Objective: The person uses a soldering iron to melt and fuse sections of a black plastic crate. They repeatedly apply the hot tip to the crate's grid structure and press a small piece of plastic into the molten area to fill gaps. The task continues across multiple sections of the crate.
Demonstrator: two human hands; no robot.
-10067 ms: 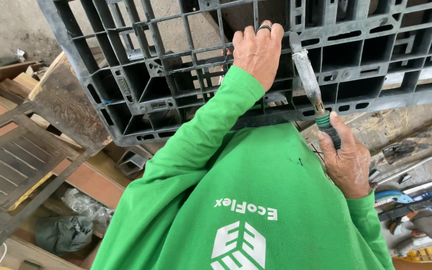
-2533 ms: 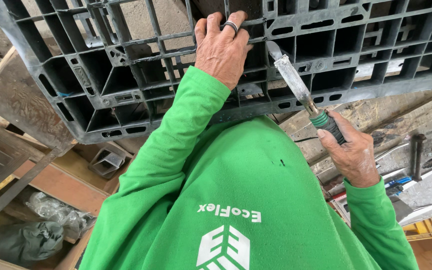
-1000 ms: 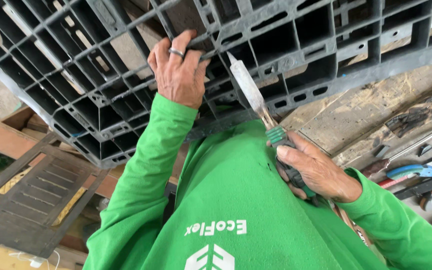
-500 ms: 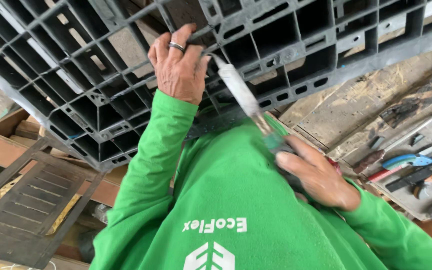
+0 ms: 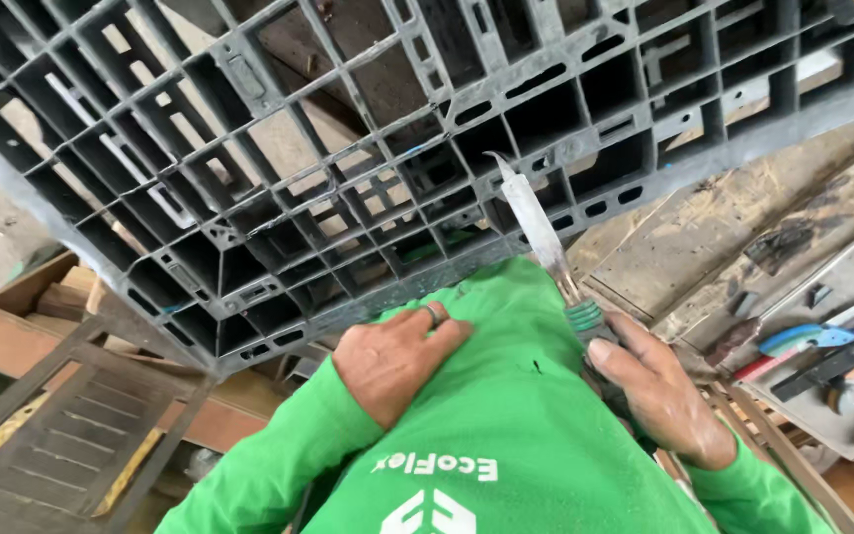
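Now, R fingers (image 5: 613, 354) are wrapped tight round the green handle (image 5: 585, 318) of a long flat blade tool (image 5: 538, 225), thumb laid along the grip; R hand (image 5: 656, 391) is seen at approx 4 o'clock of centre. Blade is angled up toward 11 o'clock from the handle, its tip resting against or just in front of a rib of the black plastic pallet (image 5: 279, 168) — contact can't be told for sure. L fingers (image 5: 439, 326) are held together, slightly bent, gripping nothing; a ring is worn on one. L hand (image 5: 392, 358) is laid flat on the green shirt (image 5: 506, 445), approx 6 o'clock, just below the pallet's lower edge and apart from it.

Outward: pallet is tipped on edge, its grid of open cells filling the frame from 9 through 12 to 3 o'clock. At 3–4 o'clock, a worn wooden board (image 5: 704, 247) is seen w/ assorted hand tools (image 5: 822, 346) beside it, incl. a blue-handled one. At 7–8 o'clock, a slatted dark frame (image 5: 61, 435) and wood pieces (image 5: 12, 326) are lying near the pallet's corner.
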